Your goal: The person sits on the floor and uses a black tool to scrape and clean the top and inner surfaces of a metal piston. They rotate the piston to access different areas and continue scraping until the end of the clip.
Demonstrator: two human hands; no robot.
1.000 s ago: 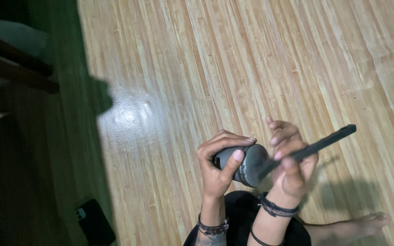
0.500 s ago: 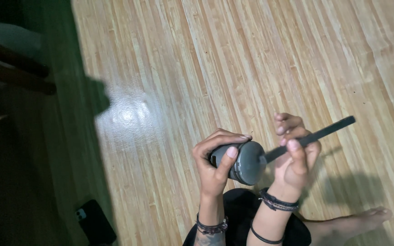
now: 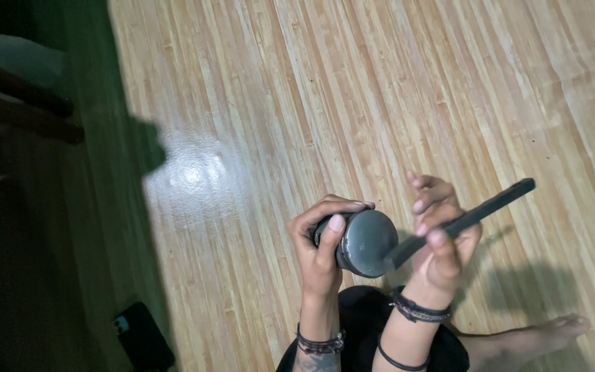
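At the lower left of the frame a dark phone (image 3: 143,336) lies on the wooden floor (image 3: 256,103). Low in the centre, your left hand (image 3: 319,256) wraps around the grey cylinder (image 3: 365,242), whose flat face has turned more toward you than a second ago. To its right, your right hand (image 3: 442,241) pinches the dark flat bar (image 3: 464,222), tip touching the cylinder's lower edge.

Matt grey metal cylinder (image 3: 368,242), glossy wood-plank floor (image 3: 352,103)
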